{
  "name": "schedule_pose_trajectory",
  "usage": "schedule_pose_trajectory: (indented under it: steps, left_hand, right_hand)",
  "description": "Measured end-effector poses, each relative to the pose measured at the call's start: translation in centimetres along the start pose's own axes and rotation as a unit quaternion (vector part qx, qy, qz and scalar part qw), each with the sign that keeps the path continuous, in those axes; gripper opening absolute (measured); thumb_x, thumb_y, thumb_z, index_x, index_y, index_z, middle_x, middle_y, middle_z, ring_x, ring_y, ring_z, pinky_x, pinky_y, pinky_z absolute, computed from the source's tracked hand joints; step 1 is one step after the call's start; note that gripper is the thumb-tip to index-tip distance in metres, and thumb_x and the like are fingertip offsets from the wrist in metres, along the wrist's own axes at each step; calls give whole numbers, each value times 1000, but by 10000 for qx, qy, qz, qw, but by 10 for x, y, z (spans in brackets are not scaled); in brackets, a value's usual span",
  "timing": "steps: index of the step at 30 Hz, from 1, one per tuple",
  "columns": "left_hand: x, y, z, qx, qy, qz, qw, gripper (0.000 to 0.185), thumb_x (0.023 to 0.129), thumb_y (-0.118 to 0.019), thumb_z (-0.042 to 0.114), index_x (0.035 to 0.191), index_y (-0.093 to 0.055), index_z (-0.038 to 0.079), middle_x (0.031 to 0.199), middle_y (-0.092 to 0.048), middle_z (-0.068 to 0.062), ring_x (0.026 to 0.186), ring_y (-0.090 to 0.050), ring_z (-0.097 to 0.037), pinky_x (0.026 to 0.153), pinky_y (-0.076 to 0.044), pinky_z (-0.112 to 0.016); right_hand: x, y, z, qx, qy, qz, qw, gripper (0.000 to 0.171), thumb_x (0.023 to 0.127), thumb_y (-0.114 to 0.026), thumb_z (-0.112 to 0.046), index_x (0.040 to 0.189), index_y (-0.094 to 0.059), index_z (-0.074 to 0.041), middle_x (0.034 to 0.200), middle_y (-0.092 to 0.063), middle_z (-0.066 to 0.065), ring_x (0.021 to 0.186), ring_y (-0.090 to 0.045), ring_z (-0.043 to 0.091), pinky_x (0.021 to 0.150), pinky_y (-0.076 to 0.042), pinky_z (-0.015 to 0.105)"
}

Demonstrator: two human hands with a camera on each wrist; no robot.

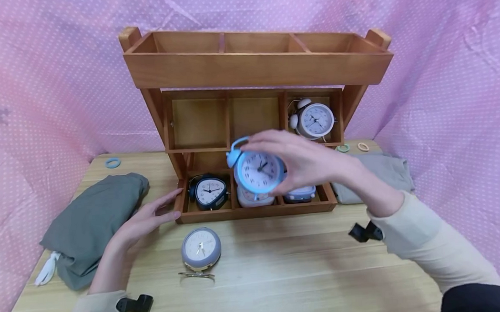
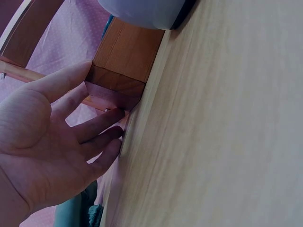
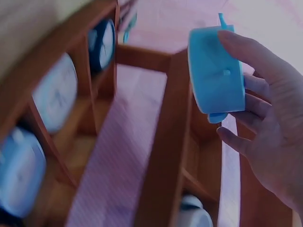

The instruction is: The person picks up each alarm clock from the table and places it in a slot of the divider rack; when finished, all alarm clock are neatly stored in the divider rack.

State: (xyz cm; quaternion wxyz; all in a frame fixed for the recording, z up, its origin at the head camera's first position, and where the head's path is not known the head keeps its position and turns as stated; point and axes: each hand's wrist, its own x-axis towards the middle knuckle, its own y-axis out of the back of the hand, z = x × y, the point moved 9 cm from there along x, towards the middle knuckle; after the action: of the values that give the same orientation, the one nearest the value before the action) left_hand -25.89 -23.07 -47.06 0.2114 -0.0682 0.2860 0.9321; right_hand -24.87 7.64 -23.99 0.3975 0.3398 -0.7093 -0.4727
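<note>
1. Surface: a pale wood-grain table (image 1: 283, 278), closed in on three sides by pink cloth with small white dots (image 1: 35, 92).
2. On it stood a three-tier brown wooden organiser with open compartments (image 1: 253, 70).
3. My right hand (image 1: 306, 159) held a round light-blue twin-bell alarm clock (image 1: 257, 170) up in the air in front of the organiser's middle column, with my fingers curled round its rim and back. It touched no shelf.
4. My left hand (image 1: 146, 219) lay flat on the table with straight fingers, the tips against the organiser's lower left corner.
5. Bottom tier: a dark triangular clock (image 1: 209, 193) sat in the left compartment. A white clock (image 1: 254, 199) in the middle one and a pale one (image 1: 299, 194) in the right one were mostly hidden behind the blue clock and my hand.
6. Middle tier, right compartment: a white twin-bell clock (image 1: 312, 119).
7. A round grey clock with a cream face (image 1: 201, 248) lay face up on the table just in front of the organiser.
8. Folded grey-green cloth (image 1: 91, 223) lay at the left, beige-grey cloth (image 1: 380, 172) at the right, partly covered by my forearm.
9. Small rings (image 1: 113, 162) lay near the table's back edge.
10. The right wrist view was blurred, so the clock faces there were unreadable.
</note>
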Motion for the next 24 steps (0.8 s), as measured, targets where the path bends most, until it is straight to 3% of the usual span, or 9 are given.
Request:
schedule_pose_trajectory:
  steps: [8,12,18,24]
  left_hand:
    - [-1,0,-1,-6,82,-6,10000,79,100,-64,45,165,-24,26,174,-15,-16,158,-8,-51,115,-17,-81]
    - [-1,0,-1,9,62,16,10000,77,100,-64,46,165,-25,28,174,-16,-15,158,-8,-51,115,-17,-80]
    - [-1,0,0,-14,-4,24,10000,77,100,-65,43,165,-25,28,174,-16,-14,158,-8,-50,116,-17,-80]
    - [-1,0,0,-18,2,11,10000,77,100,-65,43,165,-25,29,174,-16,-14,158,-8,-49,116,-18,-79]
  right_hand:
    - [18,35,32,-270,-376,155,9988,99,70,-94,-38,153,-48,-12,154,-53,10,144,-47,29,118,-41,56]
    - [24,42,45,-375,-587,70,9975,97,71,-92,-33,154,-46,-11,156,-52,9,144,-47,30,120,-40,55]
    - [34,48,55,-493,-522,-40,9974,95,70,-91,-20,153,-46,-9,156,-51,9,139,-51,26,117,-44,49]
    - [40,49,59,-630,-561,-230,9962,96,69,-92,-16,153,-45,-9,156,-49,12,137,-51,29,114,-46,50]
